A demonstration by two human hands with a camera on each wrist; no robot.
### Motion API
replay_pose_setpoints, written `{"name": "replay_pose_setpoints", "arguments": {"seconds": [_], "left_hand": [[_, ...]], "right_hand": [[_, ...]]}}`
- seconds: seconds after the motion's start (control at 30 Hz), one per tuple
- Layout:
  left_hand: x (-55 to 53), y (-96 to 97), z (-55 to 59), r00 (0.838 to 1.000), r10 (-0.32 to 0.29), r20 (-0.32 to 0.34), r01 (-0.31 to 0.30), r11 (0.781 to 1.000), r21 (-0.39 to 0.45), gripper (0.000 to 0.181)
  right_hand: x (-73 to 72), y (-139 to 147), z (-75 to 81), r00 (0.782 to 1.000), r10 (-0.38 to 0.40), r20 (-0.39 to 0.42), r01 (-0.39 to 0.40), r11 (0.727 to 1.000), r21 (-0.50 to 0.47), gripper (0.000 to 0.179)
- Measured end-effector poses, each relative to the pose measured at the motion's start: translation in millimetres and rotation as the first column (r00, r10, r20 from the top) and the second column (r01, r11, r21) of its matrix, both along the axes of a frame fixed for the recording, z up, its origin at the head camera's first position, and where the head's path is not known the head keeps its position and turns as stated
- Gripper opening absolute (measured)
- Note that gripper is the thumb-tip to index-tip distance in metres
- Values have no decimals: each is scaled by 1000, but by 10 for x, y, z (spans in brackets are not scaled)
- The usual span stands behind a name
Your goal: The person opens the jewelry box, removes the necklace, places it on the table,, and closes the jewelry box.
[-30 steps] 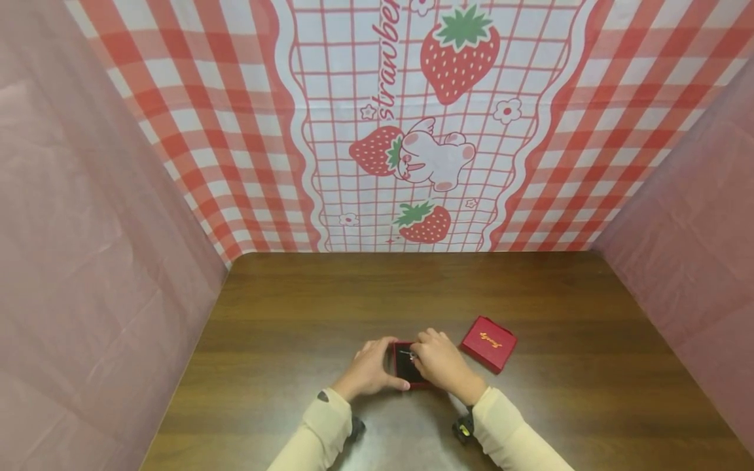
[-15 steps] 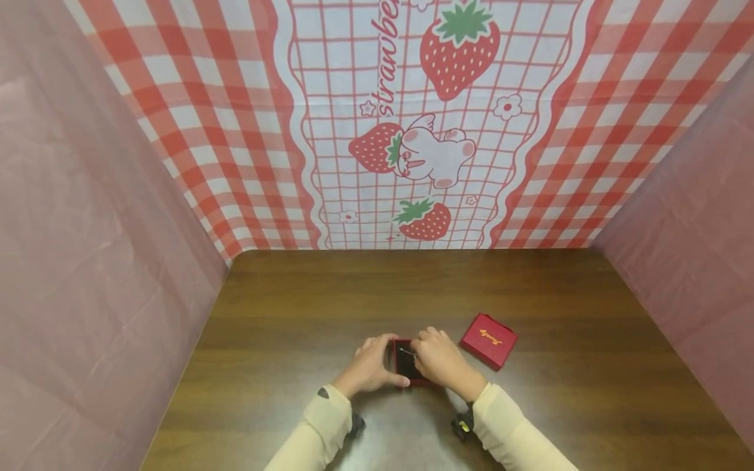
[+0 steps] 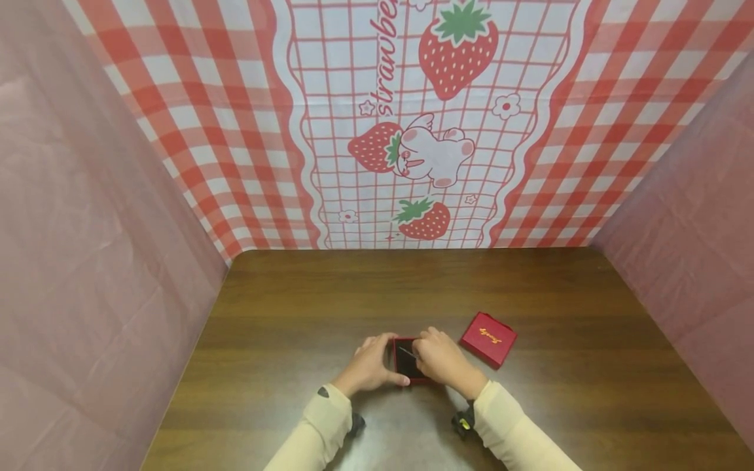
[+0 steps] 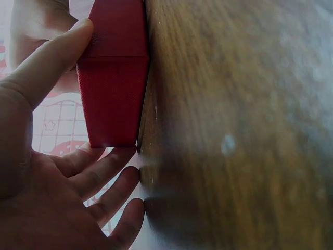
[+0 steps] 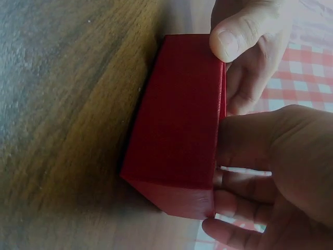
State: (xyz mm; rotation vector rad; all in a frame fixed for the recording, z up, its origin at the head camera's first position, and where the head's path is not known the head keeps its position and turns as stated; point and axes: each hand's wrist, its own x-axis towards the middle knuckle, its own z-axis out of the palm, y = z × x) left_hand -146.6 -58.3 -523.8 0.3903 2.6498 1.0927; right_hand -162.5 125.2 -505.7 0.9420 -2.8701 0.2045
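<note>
Both hands are down at the red box [image 4: 114, 101], sitting on the wooden worktop [image 3: 283, 307], low and centre in the head frame, its dark interior [image 3: 406, 368] facing up. The left hand [image 3: 370, 366] has the box's left end, spread wide: thumb on the near wall, index and middle fingertips against the end in the left wrist frame, the other two fingers reaching down beside it. Over at the box's right side, the right hand [image 3: 444, 360] is bent in over the rim, fingers curled, and a thin silvery piece [image 3: 407, 352] slants across the dark interior right up to them! Is it pinched? Can't tell, the fingertips are hidden. Just right of that hand lies a red lid-like piece [image 3: 489, 339], gold lettering up, set at an angle. Pale sleeves [image 3: 321, 425] come in from the bottom edge, and strawberry-print cloth [image 3: 442, 157] fills the upper middle.
</note>
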Motion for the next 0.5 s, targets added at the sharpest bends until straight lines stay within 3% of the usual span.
{"name": "replay_pose_setpoints", "arguments": {"seconds": [0.5], "left_hand": [[-5, -1, -32, 1000, 11, -23, -12, 1000, -16, 89]], "right_hand": [[-2, 36, 38, 996, 79, -47, -78, 997, 11, 15]]}}
